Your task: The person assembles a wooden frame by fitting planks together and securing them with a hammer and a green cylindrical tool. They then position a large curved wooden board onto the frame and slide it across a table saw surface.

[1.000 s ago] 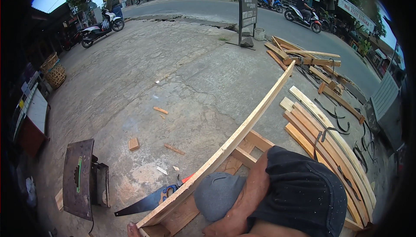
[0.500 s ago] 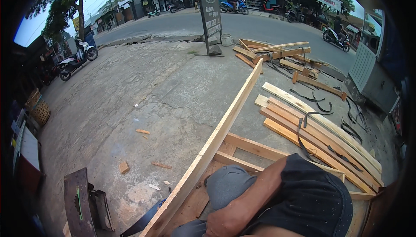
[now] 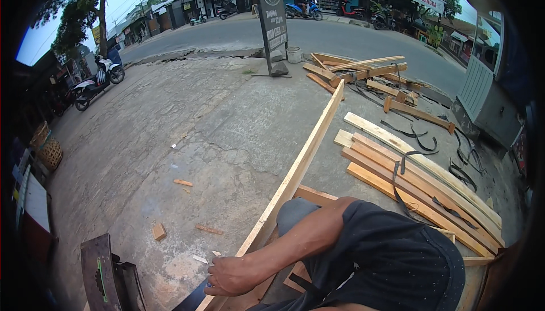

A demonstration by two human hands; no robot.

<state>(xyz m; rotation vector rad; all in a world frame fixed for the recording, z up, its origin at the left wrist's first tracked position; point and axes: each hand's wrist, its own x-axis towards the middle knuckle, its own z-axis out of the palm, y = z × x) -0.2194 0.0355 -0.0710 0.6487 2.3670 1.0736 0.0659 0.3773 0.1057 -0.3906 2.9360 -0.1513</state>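
We see the right hand draped over the long board, fingers curled at the upper end of the saw, though whether they grip it we cannot tell, its long axis slanting down-left from them beside the board.

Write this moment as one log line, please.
right hand: across long plank, by saw | grip: unclear | left hand: not visible | nearby: wood block
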